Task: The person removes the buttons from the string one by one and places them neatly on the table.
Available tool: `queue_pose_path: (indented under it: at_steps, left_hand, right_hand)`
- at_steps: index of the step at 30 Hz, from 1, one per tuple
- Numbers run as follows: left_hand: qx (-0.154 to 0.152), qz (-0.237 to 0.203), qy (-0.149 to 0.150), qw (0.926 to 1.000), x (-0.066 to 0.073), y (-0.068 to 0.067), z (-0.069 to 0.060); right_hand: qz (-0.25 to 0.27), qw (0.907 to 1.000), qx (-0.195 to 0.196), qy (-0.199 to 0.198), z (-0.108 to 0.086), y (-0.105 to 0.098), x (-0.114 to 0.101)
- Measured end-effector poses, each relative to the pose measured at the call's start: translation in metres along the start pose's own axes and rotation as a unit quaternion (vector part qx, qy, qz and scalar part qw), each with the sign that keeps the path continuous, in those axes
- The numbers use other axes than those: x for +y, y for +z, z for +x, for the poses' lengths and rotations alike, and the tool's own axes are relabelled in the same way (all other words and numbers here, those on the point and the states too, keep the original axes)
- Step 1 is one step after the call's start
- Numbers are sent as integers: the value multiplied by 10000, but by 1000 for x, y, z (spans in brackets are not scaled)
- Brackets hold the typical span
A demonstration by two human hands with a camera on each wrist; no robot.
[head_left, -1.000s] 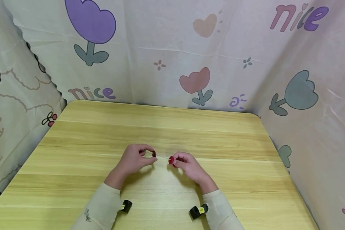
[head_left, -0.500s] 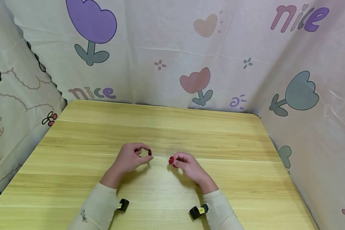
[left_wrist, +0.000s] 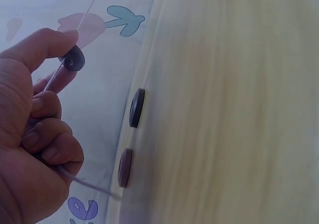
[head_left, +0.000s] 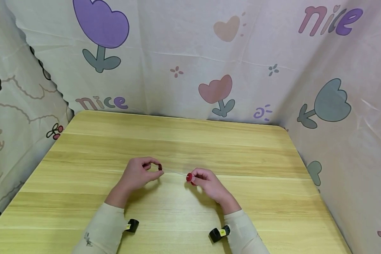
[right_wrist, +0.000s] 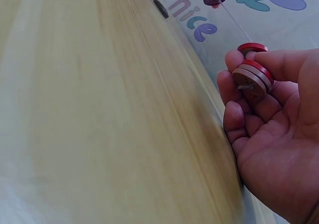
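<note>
Nearby: discs [left_wrist: 137,108], cloth [head_left: 177,38] | left fingers [left_wrist: 46,45] pinch dark button [left_wrist: 76,61] | right fingers [right_wrist: 286,64] pinch red buttons [head_left: 189,177]

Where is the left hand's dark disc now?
In the head view, the dark disc is left of centre, pinched between thumb and finger of the left hand, with string running toward the red discs in the right hand.

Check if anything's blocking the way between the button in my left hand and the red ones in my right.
Nothing visible blocks it: between the dark button in your left hand and the red buttons in your right hand, only the string crosses the gap.
</note>
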State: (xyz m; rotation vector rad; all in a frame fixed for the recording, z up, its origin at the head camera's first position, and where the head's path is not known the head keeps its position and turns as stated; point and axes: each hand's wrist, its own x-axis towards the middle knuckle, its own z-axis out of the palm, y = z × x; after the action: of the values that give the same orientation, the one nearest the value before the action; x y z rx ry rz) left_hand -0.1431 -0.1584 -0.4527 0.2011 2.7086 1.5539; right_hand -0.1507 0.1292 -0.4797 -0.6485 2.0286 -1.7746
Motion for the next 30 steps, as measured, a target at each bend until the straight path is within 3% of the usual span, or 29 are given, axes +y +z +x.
queue_pose_path:
  at_steps: [12, 22, 30]
  left_hand:
    - [127, -141, -166, 9997, -3, -11, -2]
    - [247, 60, -268, 9993, -9, -20, -2]
    - [213, -34, -381, 9990, -16, -26, -3]
  right_hand:
    - [-17, 9998, 17, 190, 0, 0, -1]
    - [-39, 10000, -45, 24, -5, 5, -33]
    - [-13, 9999, -46, 90, -5, 5, -29]
